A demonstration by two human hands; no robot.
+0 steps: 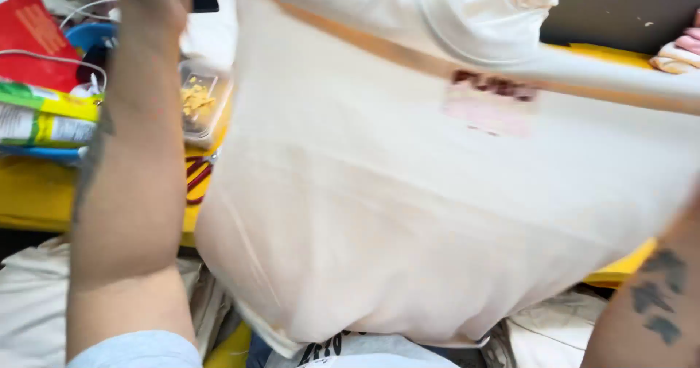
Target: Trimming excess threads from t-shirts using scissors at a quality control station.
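head view looks down on a large cream cotton t-shirt (408, 215) with a faded reddish print patch on its chest, held up and stretched wide over the yellow tabletop (29, 193), so that it fills most of the frame and hides the middle of the table. the left hand (149, 0) is raised at the top left, seen mostly from the back of the wrist, apparently gripping the shirt's upper edge near the shoulder; the fingers are cut off by the frame, so i cannot tell whether they pinch or clench. the right hand is not in view: only the tattooed right forearm (656, 302) shows at the lower right corner, reaching up behind the cloth, which suggests it holds the other side and keeps the fabric taut. the shirt's hem hangs toward the near edge of the tabletop, over the person's lap. along the left edge of the tabletop lie a red packet (33, 32), a green and yellow printed packet (44, 116), thin white cables (80, 14) and a blue round container (87, 34). just beside the left forearm sits a clear plastic box of small yellow bits (198, 98), with red-handled scissors (195, 178) nearer the front edge. folded pale garments (674, 54) rest at the far right corner, and more cream cloth (29, 302) lies below the table's near edge.
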